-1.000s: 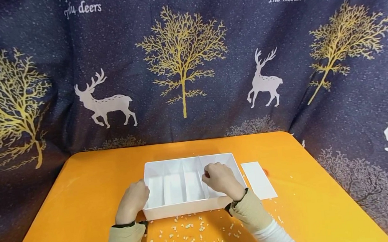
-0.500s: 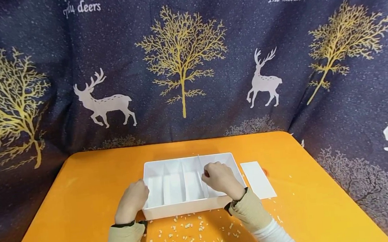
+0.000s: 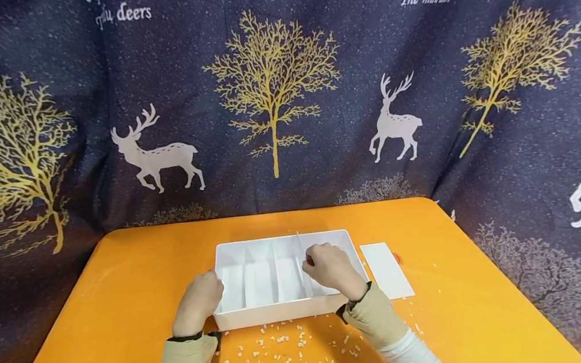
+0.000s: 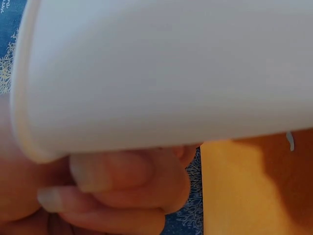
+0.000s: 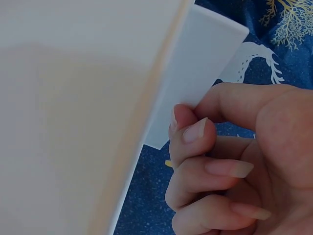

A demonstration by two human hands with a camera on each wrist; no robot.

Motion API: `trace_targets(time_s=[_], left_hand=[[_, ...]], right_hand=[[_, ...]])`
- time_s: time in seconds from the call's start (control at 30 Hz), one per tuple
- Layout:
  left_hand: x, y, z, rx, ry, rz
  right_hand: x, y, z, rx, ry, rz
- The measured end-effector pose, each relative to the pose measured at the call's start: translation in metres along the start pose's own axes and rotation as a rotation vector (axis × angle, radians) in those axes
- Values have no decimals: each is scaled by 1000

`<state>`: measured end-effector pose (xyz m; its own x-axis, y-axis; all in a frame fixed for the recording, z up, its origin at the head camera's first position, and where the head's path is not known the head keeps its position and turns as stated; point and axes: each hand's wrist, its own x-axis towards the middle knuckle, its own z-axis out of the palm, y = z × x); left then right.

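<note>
A white rectangular box (image 3: 266, 314) with upright white dividers stands on the orange table. At its left end, my left hand (image 3: 199, 301) grips the side wall, and its fingers (image 4: 122, 171) are curled at the wall's edge in the left wrist view. Over the right part of the box, my right hand (image 3: 331, 267) pinches the rightmost divider (image 5: 208, 54) between thumb and fingers. That divider's top corner pokes above the box's back rim. Two more dividers, one at left (image 3: 245, 277) and one in the middle (image 3: 277, 272), stand in the box.
A loose white panel (image 3: 387, 271) lies flat to the right of the box. Small pale crumbs (image 3: 283, 339) are scattered along the front of the orange table (image 3: 137, 264). A dark cloth (image 3: 322, 184) with deer and trees hangs behind.
</note>
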<state>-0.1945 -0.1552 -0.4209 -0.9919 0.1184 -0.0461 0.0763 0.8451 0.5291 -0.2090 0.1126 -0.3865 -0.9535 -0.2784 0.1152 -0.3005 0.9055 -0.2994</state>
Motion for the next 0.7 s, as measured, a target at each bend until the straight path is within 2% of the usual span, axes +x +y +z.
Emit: trace_targets(time_s=[0.7], left_hand=[[-3, 4, -4, 7, -4, -10]], right_hand=[[-2, -2, -5, 10, 13, -15]])
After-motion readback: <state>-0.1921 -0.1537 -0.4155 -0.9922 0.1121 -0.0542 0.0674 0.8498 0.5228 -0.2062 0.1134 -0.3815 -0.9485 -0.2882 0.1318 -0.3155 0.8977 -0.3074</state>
